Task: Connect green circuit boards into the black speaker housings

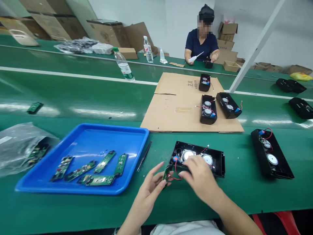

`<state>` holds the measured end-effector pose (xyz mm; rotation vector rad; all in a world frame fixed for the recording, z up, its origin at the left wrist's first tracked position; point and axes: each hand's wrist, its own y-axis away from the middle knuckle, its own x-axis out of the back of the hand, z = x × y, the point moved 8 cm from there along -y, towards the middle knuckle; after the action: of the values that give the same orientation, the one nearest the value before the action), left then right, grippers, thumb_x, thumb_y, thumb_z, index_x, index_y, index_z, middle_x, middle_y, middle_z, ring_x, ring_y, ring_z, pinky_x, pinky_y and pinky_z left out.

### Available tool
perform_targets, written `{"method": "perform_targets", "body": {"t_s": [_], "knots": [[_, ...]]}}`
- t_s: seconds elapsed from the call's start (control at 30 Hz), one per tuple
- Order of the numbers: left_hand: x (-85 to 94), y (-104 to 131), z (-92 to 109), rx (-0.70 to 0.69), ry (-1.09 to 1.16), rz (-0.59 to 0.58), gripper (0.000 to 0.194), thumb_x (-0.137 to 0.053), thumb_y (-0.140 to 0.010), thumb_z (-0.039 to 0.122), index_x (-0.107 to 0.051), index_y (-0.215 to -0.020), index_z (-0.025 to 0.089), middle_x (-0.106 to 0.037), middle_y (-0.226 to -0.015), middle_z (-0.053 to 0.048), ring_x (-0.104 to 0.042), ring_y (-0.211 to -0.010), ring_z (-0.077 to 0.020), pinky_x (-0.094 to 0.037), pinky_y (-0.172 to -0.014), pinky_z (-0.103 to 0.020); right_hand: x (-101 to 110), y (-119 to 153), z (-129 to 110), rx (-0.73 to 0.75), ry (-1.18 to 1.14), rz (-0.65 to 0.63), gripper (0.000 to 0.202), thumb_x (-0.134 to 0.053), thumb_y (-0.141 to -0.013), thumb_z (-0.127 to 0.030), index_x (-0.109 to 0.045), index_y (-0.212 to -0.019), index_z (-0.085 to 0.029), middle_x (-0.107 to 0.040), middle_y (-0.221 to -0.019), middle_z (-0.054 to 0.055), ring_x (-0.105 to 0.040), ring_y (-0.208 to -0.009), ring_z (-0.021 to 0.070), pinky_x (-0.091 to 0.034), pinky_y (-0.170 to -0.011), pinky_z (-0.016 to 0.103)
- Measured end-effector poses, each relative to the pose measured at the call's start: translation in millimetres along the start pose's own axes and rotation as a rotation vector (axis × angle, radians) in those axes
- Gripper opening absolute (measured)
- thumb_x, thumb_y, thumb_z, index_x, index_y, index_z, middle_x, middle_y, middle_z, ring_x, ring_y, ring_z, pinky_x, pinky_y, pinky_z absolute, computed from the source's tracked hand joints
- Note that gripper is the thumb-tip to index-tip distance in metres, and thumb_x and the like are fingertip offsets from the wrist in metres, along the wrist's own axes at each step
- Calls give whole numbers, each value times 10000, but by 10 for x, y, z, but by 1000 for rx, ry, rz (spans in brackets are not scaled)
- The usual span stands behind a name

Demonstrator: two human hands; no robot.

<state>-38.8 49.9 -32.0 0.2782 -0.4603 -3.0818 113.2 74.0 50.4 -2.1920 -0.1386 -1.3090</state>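
Note:
My left hand [153, 186] grips a small green circuit board [166, 173] between thumb and fingers, tilted on edge beside the speaker box. A red wire [176, 173] runs from the board towards a blue part [175, 158] inside the box. The black speaker box [217, 156] lies open side up on the green table, with two round speakers [207, 159] showing. Over its near edge is my right hand [201, 181], thumb and fingers apart close to the red wire; no held thing shows, and it covers part of the box.
A blue tray [85, 137] holds several green boards, with a plastic bag [17, 143] of boards left of it. Tweezers [144, 156] lie beside the tray. Further speaker boxes [271, 153] stand right and on cardboard [171, 114]. Across the table, a person [201, 40] holds a white bottle.

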Motion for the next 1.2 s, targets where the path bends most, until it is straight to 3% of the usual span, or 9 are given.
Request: {"method": "perform_targets", "body": {"t_s": [0.07,0.17,0.3,0.43,0.57,0.7,0.8,1.03,1.2], "knots": [[-22,30,-76,88,83,-36,579,-689,-693,380,-506,-1217,214,-702,-961,-75,-645,-921,-263,-525,-799,-365,129,121,382,-179,186,-103,107,-601,-823,-252,-583,-765,-163,-606,-773,46,-513,-726,191,-374,-613,312],[-137,59,-186,186,69,-124,437,-737,-633,341,-604,-1018,181,-708,-939,-83,-631,-960,-275,-525,-779,-333,228,333,808,-334,415,-281,96,-695,-734,-208,-614,-710,-163,-623,-738,45,-507,-725,216,-332,-593,320],[-348,2,-211,190,-36,-202,374,-749,-599,336,-598,-907,185,-697,-979,-82,-646,-897,-251,-529,-779,-345,115,432,913,-320,409,-408,129,-683,-731,-143,-631,-619,-180,-635,-693,37,-508,-741,224,-322,-600,336],[-478,-116,-45,99,-87,-130,358,-699,-647,339,-573,-946,189,-683,-1013,-74,-649,-882,-225,-525,-809,-347,125,317,829,-295,234,-246,138,-573,-814,-129,-629,-698,-178,-640,-750,43,-509,-753,210,-362,-629,340],[-556,-228,144,17,-128,-43,371,-672,-655,327,-550,-974,182,-697,-922,-52,-666,-841,-226,-527,-821,-375,161,170,741,-273,-233,-7,132,-465,-868,-155,-591,-834,-180,-643,-912,52,-546,-847,181,-427,-741,317],[-635,-310,213,-12,-196,-29,388,-651,-670,346,-530,-1002,185,-715,-822,-42,-680,-805,-243,-545,-794,-413,-130,129,790,-467,-589,-57,76,-523,-821,-169,-593,-799,-188,-646,-770,7,-579,-690,137,-452,-626,250],[-663,-343,231,-28,-207,-34,395,-631,-680,348,-527,-1025,187,-712,-814,-31,-682,-801,-232,-566,-769,-401,-238,145,833,-561,-630,-59,69,-637,-727,-144,-600,-682,-181,-618,-641,-19,-549,-570,119,-429,-536,223],[-664,-387,248,-19,-244,-72,367,-602,-692,331,-547,-1032,203,-695,-886,-24,-686,-776,-213,-593,-723,-380,-80,71,639,-253,-496,-46,134,-594,-771,-95,-664,-722,-199,-669,-732,11,-581,-722,149,-462,-663,261],[-680,-397,230,4,-259,-115,371,-598,-701,320,-557,-1051,204,-689,-798,-2,-686,-751,-200,-593,-722,-358,-73,79,507,-79,-307,60,166,-518,-827,-149,-628,-708,-183,-616,-684,34,-518,-660,155,-447,-601,272]]}}
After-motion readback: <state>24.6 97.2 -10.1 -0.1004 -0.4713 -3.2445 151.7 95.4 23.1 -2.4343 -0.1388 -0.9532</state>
